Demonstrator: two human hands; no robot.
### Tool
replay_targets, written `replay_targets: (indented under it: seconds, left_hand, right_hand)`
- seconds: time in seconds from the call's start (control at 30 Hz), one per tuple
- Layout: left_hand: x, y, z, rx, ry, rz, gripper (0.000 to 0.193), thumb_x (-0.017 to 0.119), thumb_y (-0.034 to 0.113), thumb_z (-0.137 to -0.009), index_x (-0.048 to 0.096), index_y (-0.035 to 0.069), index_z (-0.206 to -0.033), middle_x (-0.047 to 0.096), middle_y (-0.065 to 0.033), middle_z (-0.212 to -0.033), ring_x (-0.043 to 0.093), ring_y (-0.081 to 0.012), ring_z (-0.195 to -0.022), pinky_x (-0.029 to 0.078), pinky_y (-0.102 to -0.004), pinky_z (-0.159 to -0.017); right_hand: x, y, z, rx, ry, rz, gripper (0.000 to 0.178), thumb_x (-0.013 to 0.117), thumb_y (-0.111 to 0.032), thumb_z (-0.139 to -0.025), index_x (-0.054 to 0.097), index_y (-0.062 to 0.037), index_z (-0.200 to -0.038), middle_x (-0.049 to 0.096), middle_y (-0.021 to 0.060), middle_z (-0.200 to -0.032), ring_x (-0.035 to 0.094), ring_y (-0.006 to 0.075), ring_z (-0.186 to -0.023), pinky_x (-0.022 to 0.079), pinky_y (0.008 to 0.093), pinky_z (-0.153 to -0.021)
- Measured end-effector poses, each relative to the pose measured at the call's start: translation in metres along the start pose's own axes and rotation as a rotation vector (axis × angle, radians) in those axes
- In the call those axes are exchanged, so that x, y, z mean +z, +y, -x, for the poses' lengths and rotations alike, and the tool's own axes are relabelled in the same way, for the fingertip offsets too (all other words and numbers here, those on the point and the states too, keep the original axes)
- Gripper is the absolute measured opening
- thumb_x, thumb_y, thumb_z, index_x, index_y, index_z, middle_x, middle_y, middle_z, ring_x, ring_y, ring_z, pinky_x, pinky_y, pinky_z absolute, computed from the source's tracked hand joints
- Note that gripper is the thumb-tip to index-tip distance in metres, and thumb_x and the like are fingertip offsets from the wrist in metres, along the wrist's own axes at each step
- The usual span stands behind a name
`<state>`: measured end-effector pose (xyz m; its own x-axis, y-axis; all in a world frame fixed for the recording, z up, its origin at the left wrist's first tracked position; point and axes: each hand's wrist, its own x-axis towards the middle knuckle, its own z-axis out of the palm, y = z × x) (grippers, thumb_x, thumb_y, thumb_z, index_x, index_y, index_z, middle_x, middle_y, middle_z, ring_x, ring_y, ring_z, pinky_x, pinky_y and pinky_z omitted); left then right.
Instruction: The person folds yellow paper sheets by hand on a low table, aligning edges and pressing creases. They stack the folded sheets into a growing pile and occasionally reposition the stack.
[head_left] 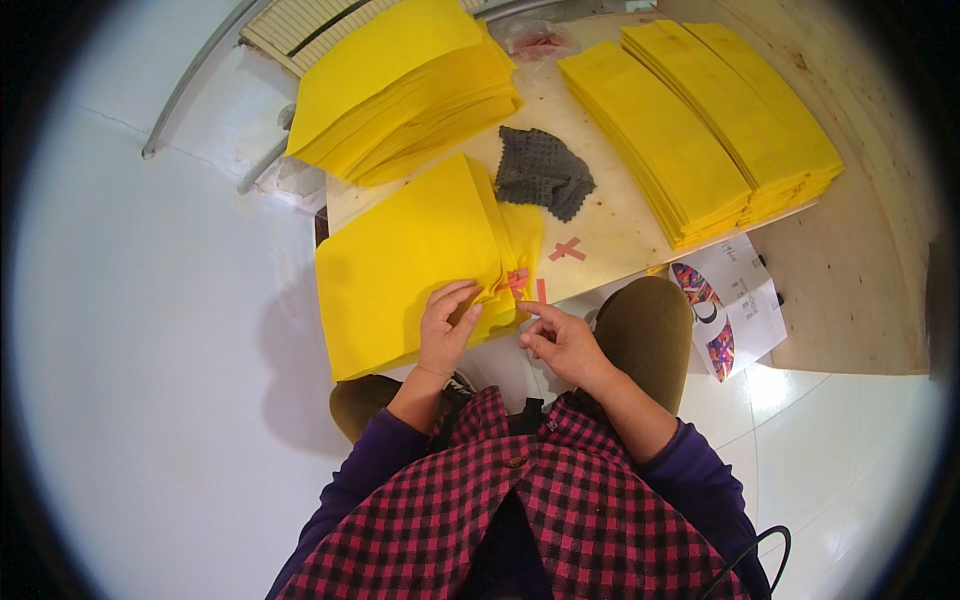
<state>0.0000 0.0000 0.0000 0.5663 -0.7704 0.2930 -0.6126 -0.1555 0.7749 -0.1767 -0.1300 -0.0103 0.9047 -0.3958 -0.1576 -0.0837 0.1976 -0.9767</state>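
Observation:
A thick stack of yellow sheets (400, 260), soft and fabric-like, lies at the near left of the table and overhangs its front edge. At the stack's right corner my left hand (445, 325) has curved fingers and thumb on the bent-up corner of the top layers. My right hand (568, 350) is just right of that corner, holding nothing I can see. Its index finger stretches toward the yellow edge, the thumb apart below and the other fingers curled. Red tape (517, 282) shows beside the corner, partly behind the yellow layers.
Another yellow stack (400, 80) stands behind at the far left. Long narrow yellow bundles (690, 150) lie on the table's right side. Between them are a dark grey cloth (542, 172) and a red tape cross (567, 250). A printed paper (740, 310) hangs at the right, past my knee.

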Motion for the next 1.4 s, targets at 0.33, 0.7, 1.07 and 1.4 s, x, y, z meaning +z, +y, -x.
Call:
replay_targets:
  seconds: [0.33, 0.7, 1.07, 1.4]
  left_hand:
    - [0.000, -0.001, 0.002, 0.006, 0.011, 0.016, 0.026, 0.067, 0.019, -0.088, 0.067, 0.000, -0.105, 0.065, -0.0139, -0.114, 0.058, -0.0276, -0.108, 0.044, -0.0355, -0.095]
    - [0.005, -0.005, 0.004, -0.033, 0.099, 0.031, 0.021, 0.061, 0.016, -0.092, 0.068, -0.002, -0.100, 0.067, -0.0148, -0.106, 0.060, -0.0281, -0.102, 0.046, -0.0349, -0.090]
    - [0.005, -0.002, 0.004, 0.003, 0.092, 0.016, 0.021, 0.060, 0.016, -0.092, 0.068, 0.000, -0.101, 0.067, -0.0134, -0.107, 0.059, -0.0284, -0.103, 0.045, -0.0358, -0.090]
    - [0.003, 0.002, 0.002, 0.020, 0.069, 0.031, 0.020, 0.064, 0.015, -0.089, 0.069, 0.000, -0.102, 0.066, -0.0137, -0.108, 0.059, -0.0283, -0.101, 0.046, -0.0362, -0.090]
  right_hand:
    - [-0.001, 0.000, 0.002, 0.013, 0.009, 0.001, 0.049, 0.060, -0.002, -0.090, 0.047, -0.0042, -0.137, 0.063, 0.0045, -0.083, 0.057, 0.0087, -0.071, 0.049, 0.0231, -0.068]
    - [-0.003, -0.005, 0.004, -0.025, 0.172, -0.047, 0.021, 0.058, -0.008, -0.094, 0.062, -0.0027, -0.114, 0.063, 0.0008, -0.077, 0.057, 0.0063, -0.068, 0.048, 0.0216, -0.061]
    - [-0.011, -0.023, -0.026, -0.310, 0.264, 0.319, 0.010, 0.066, -0.008, -0.085, 0.066, -0.0009, -0.093, 0.064, 0.0092, -0.082, 0.060, 0.0194, -0.071, 0.047, 0.0305, -0.063]
    - [0.000, -0.048, -0.066, -0.504, 0.232, 0.769, 0.027, 0.074, -0.002, -0.067, 0.067, -0.0056, -0.092, 0.060, 0.0107, -0.097, 0.055, 0.0308, -0.096, 0.047, 0.0372, -0.083]
